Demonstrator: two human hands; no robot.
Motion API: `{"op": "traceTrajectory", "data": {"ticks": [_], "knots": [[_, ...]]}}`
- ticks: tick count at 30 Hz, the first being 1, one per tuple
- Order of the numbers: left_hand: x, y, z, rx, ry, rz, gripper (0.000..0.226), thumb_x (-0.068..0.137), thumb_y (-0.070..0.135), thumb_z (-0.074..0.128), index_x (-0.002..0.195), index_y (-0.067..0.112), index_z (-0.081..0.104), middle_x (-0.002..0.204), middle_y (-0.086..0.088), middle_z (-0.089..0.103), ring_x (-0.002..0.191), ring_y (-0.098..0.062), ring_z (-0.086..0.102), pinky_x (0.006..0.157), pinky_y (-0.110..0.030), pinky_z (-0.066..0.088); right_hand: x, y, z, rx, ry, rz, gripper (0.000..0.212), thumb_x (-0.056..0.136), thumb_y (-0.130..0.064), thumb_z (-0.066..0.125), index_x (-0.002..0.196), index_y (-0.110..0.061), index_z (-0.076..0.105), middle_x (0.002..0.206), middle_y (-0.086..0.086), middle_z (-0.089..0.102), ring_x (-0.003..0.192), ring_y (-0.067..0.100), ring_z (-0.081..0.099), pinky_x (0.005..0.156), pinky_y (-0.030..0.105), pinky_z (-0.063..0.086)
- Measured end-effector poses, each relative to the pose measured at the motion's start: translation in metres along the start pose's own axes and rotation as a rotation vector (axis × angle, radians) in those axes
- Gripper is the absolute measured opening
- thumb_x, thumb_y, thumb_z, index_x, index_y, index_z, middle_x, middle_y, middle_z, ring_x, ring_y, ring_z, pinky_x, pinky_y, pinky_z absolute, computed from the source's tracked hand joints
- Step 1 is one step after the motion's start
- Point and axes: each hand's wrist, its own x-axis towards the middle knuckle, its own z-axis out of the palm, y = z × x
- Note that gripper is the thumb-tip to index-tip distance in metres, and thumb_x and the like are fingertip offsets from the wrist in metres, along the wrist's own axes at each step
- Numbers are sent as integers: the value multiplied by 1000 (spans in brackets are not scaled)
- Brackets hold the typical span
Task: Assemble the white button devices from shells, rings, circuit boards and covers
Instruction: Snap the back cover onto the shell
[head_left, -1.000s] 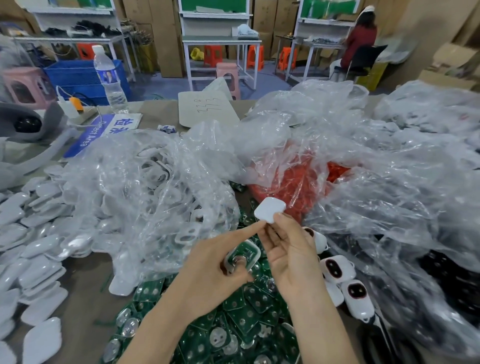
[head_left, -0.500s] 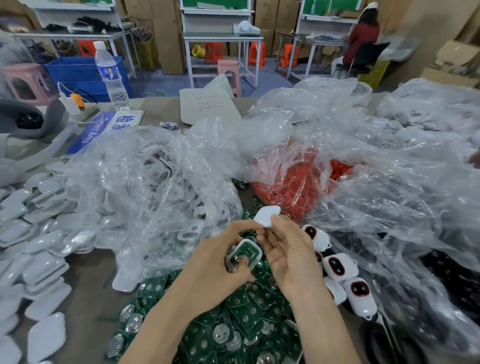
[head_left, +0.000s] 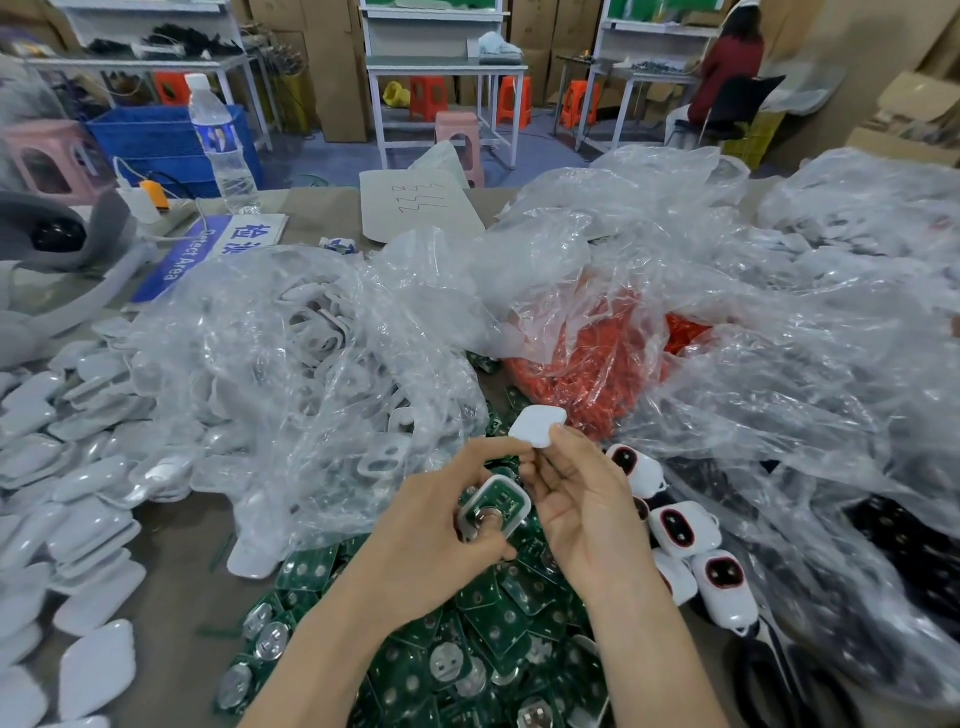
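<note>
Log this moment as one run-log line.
left hand: holds shell with circuit board | right hand: pinches white cover | cover not yet on shell

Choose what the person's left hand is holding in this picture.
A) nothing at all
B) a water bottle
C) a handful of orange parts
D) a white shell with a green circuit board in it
D: the left hand grips a white shell with a green circuit board seated inside it, while the right hand pinches a plain white cover just above.
</note>
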Motion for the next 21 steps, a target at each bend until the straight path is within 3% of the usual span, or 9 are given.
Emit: {"op": "traceTrajectory", "data": {"ticks": [7,17,19,21], "knots": [[0,-1,0,-14,0,-2,62,80,12,51,122,57,43,100,18,64,69,-1,72,51,-18,47,0,1,-1,-3,-21,14,7,66,-14,69,64,-16,76,68,5,68,58,11,64,59,20,55],[1,-3,1,-71,31,-33,57,81,14,52,119,56,47,101,18,64,71,-7,74,69,-49,59,1,0,-4,28,-28,86,18,68,-14,70,83,-5,70,69,7,67,58,12,63,57,21,55],[1,-3,2,-62,57,-19,56,82,15,52,117,58,47,103,21,63,69,-5,73,65,-41,59,1,0,-3,60,-16,109,23,67,-15,68,86,-2,71,67,7,66,57,12,62,56,20,55],[1,-3,2,5,88,18,57,80,17,53,116,60,46,99,23,64,63,1,68,55,-15,50,1,-1,-2,89,-7,118,27,68,-16,67,91,-1,69,67,7,66,57,12,62,57,20,55]]}}
